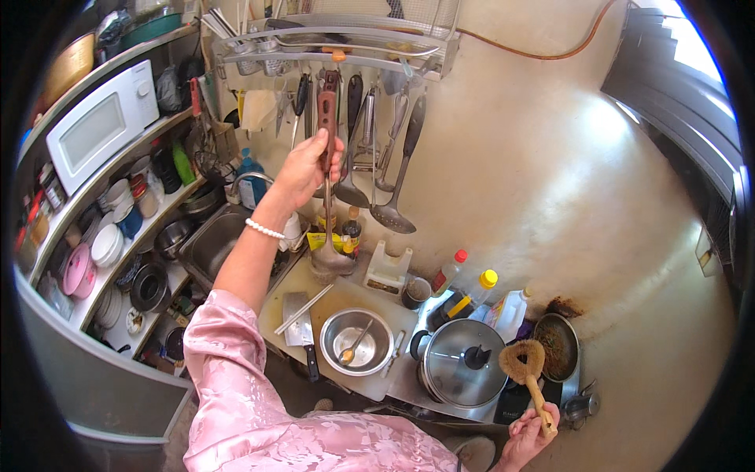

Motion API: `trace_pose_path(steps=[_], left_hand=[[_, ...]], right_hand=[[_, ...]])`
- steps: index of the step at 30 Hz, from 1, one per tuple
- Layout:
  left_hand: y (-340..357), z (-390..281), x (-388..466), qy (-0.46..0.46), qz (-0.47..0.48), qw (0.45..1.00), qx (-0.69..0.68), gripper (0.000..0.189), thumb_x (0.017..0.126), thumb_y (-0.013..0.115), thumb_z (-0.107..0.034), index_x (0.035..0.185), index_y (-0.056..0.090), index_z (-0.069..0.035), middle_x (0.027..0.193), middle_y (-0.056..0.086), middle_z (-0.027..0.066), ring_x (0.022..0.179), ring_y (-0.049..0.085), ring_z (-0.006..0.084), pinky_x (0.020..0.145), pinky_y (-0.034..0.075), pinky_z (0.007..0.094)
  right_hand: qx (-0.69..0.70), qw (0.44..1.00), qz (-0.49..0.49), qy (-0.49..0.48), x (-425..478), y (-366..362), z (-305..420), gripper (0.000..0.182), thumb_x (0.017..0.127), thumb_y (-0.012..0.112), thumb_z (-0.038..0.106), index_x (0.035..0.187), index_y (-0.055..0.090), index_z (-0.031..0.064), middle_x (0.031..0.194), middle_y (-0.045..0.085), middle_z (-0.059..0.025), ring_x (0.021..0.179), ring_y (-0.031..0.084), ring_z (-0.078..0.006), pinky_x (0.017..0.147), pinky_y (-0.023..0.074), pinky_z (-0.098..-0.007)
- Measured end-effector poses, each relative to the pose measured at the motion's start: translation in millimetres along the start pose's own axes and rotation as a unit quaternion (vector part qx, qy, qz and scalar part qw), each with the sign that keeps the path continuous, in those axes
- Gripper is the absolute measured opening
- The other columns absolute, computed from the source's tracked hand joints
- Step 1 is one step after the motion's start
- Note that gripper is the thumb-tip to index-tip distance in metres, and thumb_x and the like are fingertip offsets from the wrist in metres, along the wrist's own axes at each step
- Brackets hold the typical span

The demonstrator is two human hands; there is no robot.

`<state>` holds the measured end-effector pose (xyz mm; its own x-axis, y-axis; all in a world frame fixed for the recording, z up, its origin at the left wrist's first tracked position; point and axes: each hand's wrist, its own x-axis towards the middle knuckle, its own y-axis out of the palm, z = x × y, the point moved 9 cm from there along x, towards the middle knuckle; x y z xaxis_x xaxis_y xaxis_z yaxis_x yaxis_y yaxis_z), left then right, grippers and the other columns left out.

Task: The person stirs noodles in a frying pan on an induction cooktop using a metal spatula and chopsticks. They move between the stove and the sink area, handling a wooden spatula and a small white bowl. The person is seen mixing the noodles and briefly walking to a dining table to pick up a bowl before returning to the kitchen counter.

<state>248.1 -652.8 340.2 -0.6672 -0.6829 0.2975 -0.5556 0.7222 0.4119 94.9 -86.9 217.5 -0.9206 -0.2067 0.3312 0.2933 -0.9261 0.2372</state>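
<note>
My left hand (309, 162) is raised toward the wall rack, its fingers around the brown handle (327, 112) of a metal ladle. The ladle's bowl (331, 259) hangs down in front of the bottles. At lower right, my right hand (529, 433) grips the wooden handle of a bristle brush (521, 361). The looped brush head is beside a lidded pot (465, 363) and a small pan (555, 347) with brown and green contents. On the cutting board (283, 312) are a cleaver (296, 318), a pair of chopsticks (304, 310) and a steel bowl (356, 342) holding a spoon.
Several utensils, including a slotted spoon (394, 217), hang below the metal rack (336, 44). A sink (215, 239) adjoins the board on the left. Shelves at left carry a white microwave (103, 124) and dishes. Bottles (448, 272) and a white holder (387, 268) line the wall.
</note>
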Motion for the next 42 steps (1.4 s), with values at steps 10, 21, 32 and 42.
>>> trace_pose_path(steps=[10, 21, 32, 42], left_hand=[[-6, 8, 86, 0.029, -0.016, 0.994, 0.109, 0.038, 0.093, 0.043, -0.038, 0.085, 0.052, -0.002, 0.064, 0.043, -0.0007, 0.053, 0.040, 0.0097, 0.048, 0.036, 0.0232], [-4, 9, 94, 0.022, -0.024, 0.996, 0.086, 0.036, 0.092, 0.044, -0.038, 0.083, 0.053, -0.004, 0.063, 0.046, -0.0009, 0.052, 0.043, 0.0101, 0.048, 0.039, 0.0238], [-4, 13, 100, 0.022, -0.075, 0.989, 0.123, 0.040, 0.090, 0.047, -0.040, 0.081, 0.055, -0.002, 0.061, 0.050, 0.0011, 0.051, 0.049, 0.0113, 0.048, 0.043, 0.0247], [-11, 10, 99, 0.057, -0.148, 0.946, 0.283, 0.049, 0.088, 0.049, -0.043, 0.075, 0.059, 0.003, 0.060, 0.057, 0.0064, 0.053, 0.054, 0.0129, 0.049, 0.044, 0.0274]], right_hand=[[-0.064, 0.996, -0.058, -0.015, -49, 36, 33, 0.032, 0.087, 0.056, 0.017, 0.110, 0.046, -0.0020, 0.072, 0.054, -0.0105, 0.050, 0.047, -0.0117, 0.045, 0.0414, -0.0198], [-0.065, 0.994, -0.090, -0.015, -77, 44, 33, 0.032, 0.087, 0.057, 0.017, 0.110, 0.046, -0.0025, 0.072, 0.054, -0.0102, 0.048, 0.046, -0.0099, 0.043, 0.0401, -0.0184], [-0.078, 0.993, -0.086, 0.016, -91, 49, 25, 0.029, 0.089, 0.053, 0.013, 0.112, 0.044, -0.0027, 0.074, 0.054, -0.0103, 0.049, 0.045, -0.0102, 0.045, 0.0398, -0.0186], [-0.044, 0.994, -0.100, 0.009, -99, 45, 15, 0.027, 0.091, 0.052, 0.021, 0.114, 0.043, 0.0095, 0.070, 0.050, -0.0045, 0.042, 0.041, -0.0043, 0.037, 0.0302, -0.0141]])
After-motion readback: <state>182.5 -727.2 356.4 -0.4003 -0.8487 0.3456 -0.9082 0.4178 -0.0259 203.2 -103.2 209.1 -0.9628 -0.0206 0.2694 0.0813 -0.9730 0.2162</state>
